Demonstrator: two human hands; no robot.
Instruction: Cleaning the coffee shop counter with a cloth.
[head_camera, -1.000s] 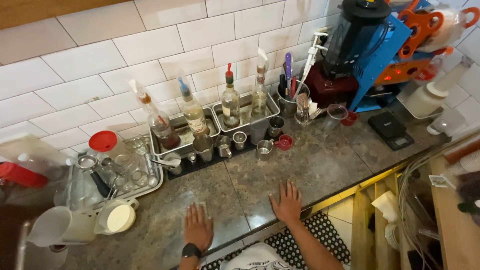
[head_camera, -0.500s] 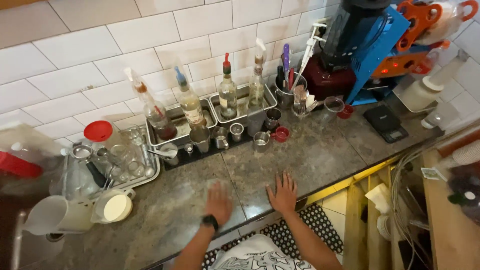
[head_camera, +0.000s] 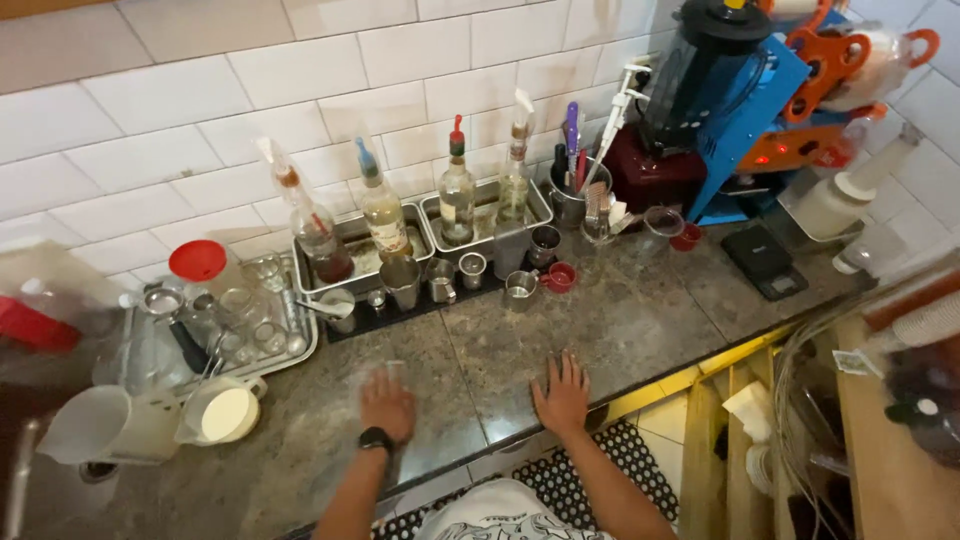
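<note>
Both hands lie on the stone counter (head_camera: 640, 320), near its front edge. The right hand (head_camera: 563, 393) is flat, fingers spread, grasping nothing. The left hand (head_camera: 388, 402), with a dark watch at the wrist, is blurred; it looks released and empty, palm down on the stone, though its fingers cannot be made out clearly.

If the hands are wiping or bracing here, it seems wise to keep the palms flat and low, well short of the black mat (head_camera: 420, 305) behind them, where small steel cups (head_camera: 470, 270) stand close together and would tip at a careless brush.

Taking the mat as the landmark: just behind it two steel trays (head_camera: 430, 215) hold four glass bottles (head_camera: 385, 215) with pour spouts in white, blue, red and white; their pale labels are too small to read. Left of the mat a tray of glasses (head_camera: 225, 320) carries a jar with a round red lid (head_camera: 197, 260). Nearer the front and left stands a white jug (head_camera: 225, 412). Right of the mat sit a small red cup (head_camera: 560, 277), a steel pot of tools (head_camera: 572, 200), a dark blender (head_camera: 700, 90) and a black scale (head_camera: 765, 262).
</note>
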